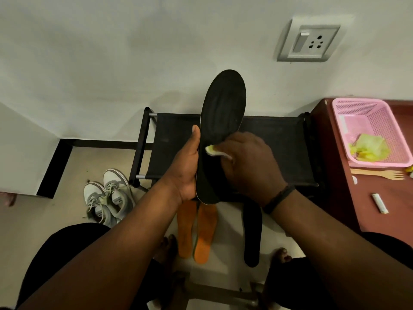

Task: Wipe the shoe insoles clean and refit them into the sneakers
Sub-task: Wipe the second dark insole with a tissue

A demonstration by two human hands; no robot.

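My left hand (pixel 186 168) grips a black insole (pixel 221 113) by its left edge and holds it upright, toe end up, in front of the wall. Against the insole's face my right hand (pixel 248 162) pinches a small pale yellow-white wipe (pixel 212 151) near the middle. On the floor below lie two orange insoles (pixel 197 231) side by side and another black insole (pixel 252 238). A pair of grey and white sneakers (pixel 107 198) stands on the floor to the left.
A black fabric shoe rack (pixel 279 142) stands against the wall behind the insole. At right, a dark red table (pixel 357 198) holds a pink basket (pixel 384 121) with yellow-green cloth, a wooden fork (pixel 377 174) and a small white stick (pixel 379 202). My knees and bare feet frame the floor.
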